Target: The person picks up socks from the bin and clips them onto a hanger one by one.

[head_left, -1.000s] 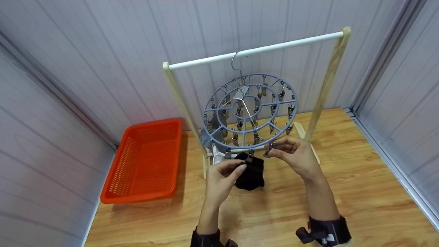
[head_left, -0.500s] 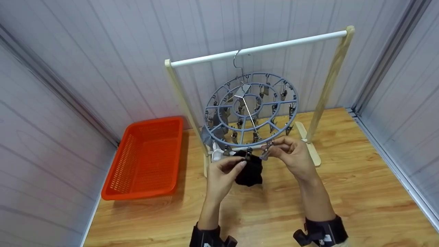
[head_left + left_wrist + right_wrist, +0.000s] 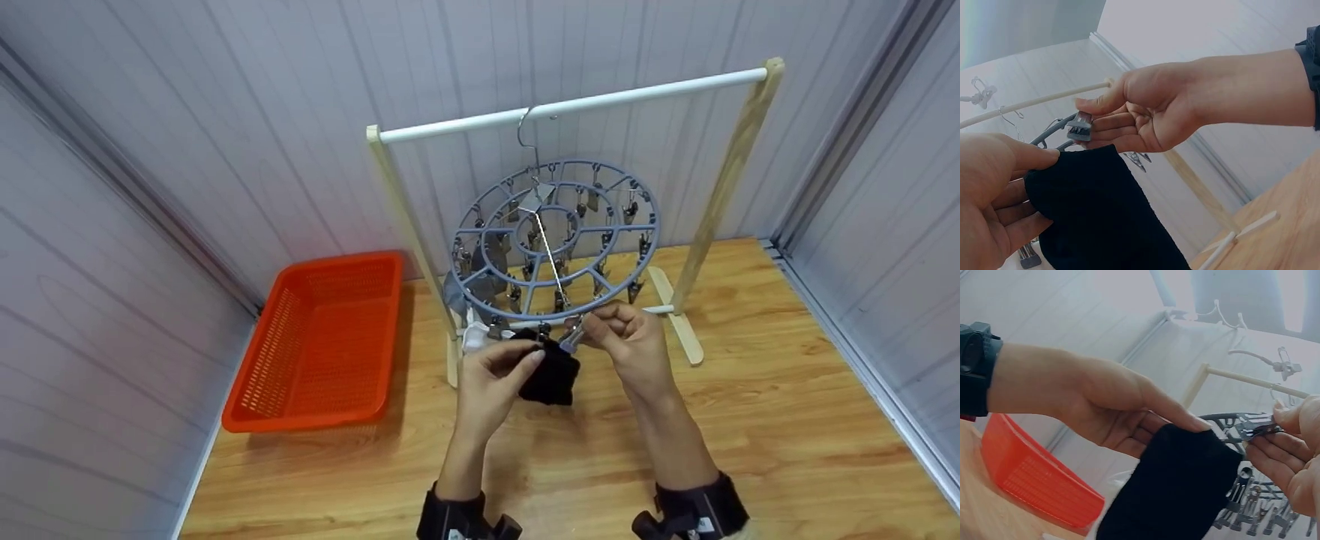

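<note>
A black sock [image 3: 551, 379] hangs below the near rim of a round blue-grey clip hanger [image 3: 531, 283]. My left hand [image 3: 486, 386] pinches its upper left corner between thumb and fingers. My right hand [image 3: 637, 349] pinches a metal clip [image 3: 573, 334] by its handles, with the clip's mouth pointing down toward the sock's upper right corner. In the left wrist view that clip [image 3: 1079, 128] is just above the top edge of the sock [image 3: 1098, 208]. The right wrist view shows the clip [image 3: 1257, 427] close to the sock's corner, its rim attachment mostly hidden.
The hanger hooks over the white bar [image 3: 600, 100] of a wooden rack. More metal clips dangle around its rings. A grey cloth item [image 3: 491, 262] and a white one [image 3: 476, 337] hang at the left. An orange basket [image 3: 386, 345] sits on the wooden floor, left of the rack.
My right hand has moved left with the clip, closer to the sock's top edge. My left hand keeps its pinch, and the sock's lower end has tilted slightly.
</note>
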Action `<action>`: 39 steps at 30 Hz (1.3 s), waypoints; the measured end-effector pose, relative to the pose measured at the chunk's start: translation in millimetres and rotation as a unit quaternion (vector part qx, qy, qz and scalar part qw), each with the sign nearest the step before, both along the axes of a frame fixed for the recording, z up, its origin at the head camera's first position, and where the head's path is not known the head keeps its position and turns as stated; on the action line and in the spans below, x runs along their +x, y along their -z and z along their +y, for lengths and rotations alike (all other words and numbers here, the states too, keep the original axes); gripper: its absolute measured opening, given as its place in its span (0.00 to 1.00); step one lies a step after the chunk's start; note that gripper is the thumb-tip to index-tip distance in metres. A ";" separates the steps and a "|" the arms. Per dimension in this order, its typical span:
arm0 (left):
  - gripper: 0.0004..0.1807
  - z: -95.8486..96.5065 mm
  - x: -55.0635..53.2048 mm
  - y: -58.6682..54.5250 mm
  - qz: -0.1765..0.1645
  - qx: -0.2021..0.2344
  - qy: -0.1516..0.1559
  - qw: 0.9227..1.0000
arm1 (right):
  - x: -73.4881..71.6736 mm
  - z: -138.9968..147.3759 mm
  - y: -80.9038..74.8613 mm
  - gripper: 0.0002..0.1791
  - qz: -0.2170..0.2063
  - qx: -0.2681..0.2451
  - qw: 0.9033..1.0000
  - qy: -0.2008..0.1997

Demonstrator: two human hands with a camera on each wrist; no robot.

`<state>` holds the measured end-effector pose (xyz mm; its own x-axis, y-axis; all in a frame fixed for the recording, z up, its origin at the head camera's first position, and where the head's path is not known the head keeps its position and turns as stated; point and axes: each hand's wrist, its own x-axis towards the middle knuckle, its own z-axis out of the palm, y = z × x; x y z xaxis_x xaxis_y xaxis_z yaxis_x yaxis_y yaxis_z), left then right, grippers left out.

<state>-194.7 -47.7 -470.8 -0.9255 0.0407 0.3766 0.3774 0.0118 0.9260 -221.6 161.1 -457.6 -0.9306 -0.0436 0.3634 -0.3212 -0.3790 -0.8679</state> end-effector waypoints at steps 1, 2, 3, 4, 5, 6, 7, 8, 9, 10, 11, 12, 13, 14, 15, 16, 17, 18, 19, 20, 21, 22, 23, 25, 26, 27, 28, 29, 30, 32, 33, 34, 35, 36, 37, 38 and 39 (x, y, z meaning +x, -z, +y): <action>0.07 0.4 0.3 0.0 0.002 -0.002 0.001 1.000 | 0.3 -1.7 0.6 0.09 -0.001 -0.003 1.000 0.004; 0.07 0.7 0.6 0.3 0.003 -0.002 0.002 1.000 | 0.6 -3.4 1.1 0.10 -0.002 -0.005 1.000 0.007; 0.07 1.0 0.8 0.5 0.005 -0.004 0.003 1.000 | 1.2 -5.0 1.5 0.10 -0.003 -0.006 1.000 0.011; 0.06 1.3 1.0 0.7 0.006 -0.005 0.004 1.000 | 1.8 -6.5 1.8 0.10 -0.004 -0.006 1.000 0.015; 0.06 1.5 1.2 0.8 0.007 -0.007 0.004 1.000 | 2.3 -7.9 2.1 0.10 -0.004 -0.007 1.000 0.018; 0.06 1.5 1.5 0.5 0.008 -0.007 0.003 1.000 | 2.7 -9.2 2.4 0.10 -0.004 -0.008 1.000 0.018; 0.06 1.6 1.7 0.1 0.008 -0.009 0.001 1.000 | 3.1 -10.4 2.5 0.10 -0.003 -0.009 1.000 0.018; 0.07 1.8 1.5 0.2 0.008 -0.008 -0.001 1.000 | 3.3 -11.4 2.8 0.10 -0.002 -0.010 1.000 0.016; 0.07 1.9 1.6 -0.2 0.009 -0.009 -0.005 1.000 | 3.4 -12.3 3.1 0.10 -0.001 -0.009 1.000 0.015; 0.07 2.0 1.7 -0.6 0.009 -0.010 -0.008 1.000 | 3.3 -13.1 3.5 0.10 0.000 -0.009 1.000 0.013; 0.07 2.1 1.8 -1.0 0.010 -0.010 -0.011 1.000 | 3.2 -13.7 3.9 0.10 0.002 -0.008 1.000 0.012; 0.07 2.2 1.9 -1.3 0.010 -0.009 -0.013 1.000 | 3.2 -14.3 4.1 0.10 0.003 -0.008 1.000 0.010; 0.06 2.3 1.9 -1.6 0.011 -0.007 -0.014 1.000 | 3.2 -14.8 4.3 0.10 0.004 -0.006 1.000 0.010; 0.06 2.5 2.1 -1.6 0.012 -0.004 -0.015 1.000 | 3.1 -15.3 4.6 0.09 0.003 -0.005 1.000 0.009; 0.06 2.6 2.3 -2.1 0.013 -0.003 -0.017 1.000 | 3.2 -15.7 4.7 0.09 0.003 -0.003 1.000 0.009; 0.06 2.8 2.5 -2.5 0.014 0.000 -0.017 1.000 | 3.3 -16.1 4.7 0.09 0.003 -0.002 1.000 0.009; 0.06 3.0 2.5 -2.7 0.014 0.003 -0.017 1.000 | 3.5 -16.5 4.8 0.09 0.003 -0.001 1.000 0.008; 0.06 3.3 2.6 -3.0 0.015 0.006 -0.018 1.000 | 3.7 -16.8 4.6 0.08 0.003 -0.002 1.000 0.007; 0.06 3.5 2.6 -3.4 0.015 0.008 -0.019 1.000 | 3.8 -17.1 4.6 0.09 0.005 0.000 1.000 0.006; 0.06 3.8 2.5 -3.6 0.016 0.008 -0.021 1.000 | 3.9 -17.4 4.7 0.09 0.007 0.000 1.000 0.005; 0.06 3.9 2.4 -4.0 0.016 0.008 -0.023 1.000 | 4.2 -17.7 4.5 0.09 0.009 0.002 1.000 0.005; 0.06 4.0 2.2 -4.1 0.017 0.008 -0.024 1.000 | 4.4 -18.0 4.3 0.09 0.012 0.005 1.000 0.004; 0.06 4.1 2.0 -4.0 0.018 0.009 -0.026 0.999 | 4.8 -18.3 4.1 0.09 0.015 0.008 1.000 0.004; 0.06 3.8 1.7 -3.9 0.021 0.009 -0.029 0.999 | 5.6 -18.8 3.4 0.08 0.019 0.021 1.000 0.012; 0.06 3.6 1.5 -3.5 0.023 0.010 -0.030 0.999 | 6.1 -19.1 3.0 0.08 0.022 0.029 0.999 0.016; 0.06 3.2 1.3 -3.1 0.025 0.010 -0.029 0.999 | 6.7 -19.3 2.6 0.07 0.024 0.039 0.999 0.020; 0.06 2.7 1.2 -2.7 0.027 0.011 -0.029 0.999 | 7.4 -19.6 2.1 0.07 0.026 0.048 0.998 0.025; 0.05 2.3 1.1 -2.4 0.030 0.012 -0.028 0.999 | 8.0 -19.9 1.9 0.07 0.029 0.059 0.997 0.031; 0.05 1.9 1.0 -2.1 0.032 0.013 -0.028 0.999 | 8.7 -20.2 1.4 0.06 0.032 0.070 0.996 0.038; 0.05 1.1 0.7 -1.7 0.034 0.014 -0.027 0.999 | 9.8 -21.2 0.8 0.05 0.040 0.092 0.994 0.050; 0.05 0.8 0.6 -1.6 0.034 0.014 -0.028 0.999 | 10.2 -21.7 0.6 0.05 0.045 0.103 0.992 0.057; 0.05 0.6 0.6 -1.7 0.034 0.014 -0.029 0.999 | 10.5 -22.2 0.4 0.04 0.051 0.114 0.990 0.065; 0.05 0.5 0.5 -1.7 0.033 0.014 -0.030 0.999 | 10.6 -22.7 0.4 0.04 0.056 0.124 0.988 0.072; 0.05 0.3 0.5 -1.7 0.033 0.013 -0.031 0.999 | 10.8 -23.3 0.1 0.03 0.061 0.130 0.987 0.076; 0.06 0.1 0.4 -1.7 0.033 0.013 -0.032 0.999 | 11.0 -23.7 0.1 0.02 0.067 0.135 0.986 0.078; 0.06 -0.2 0.4 -1.5 0.033 0.012 -0.034 0.999 | 11.1 -24.0 0.3 0.02 0.071 0.139 0.985 0.079; 0.06 -0.3 0.4 -1.5 0.034 0.011 -0.035 0.999 | 11.2 -24.2 0.2 0.02 0.075 0.141 0.984 0.079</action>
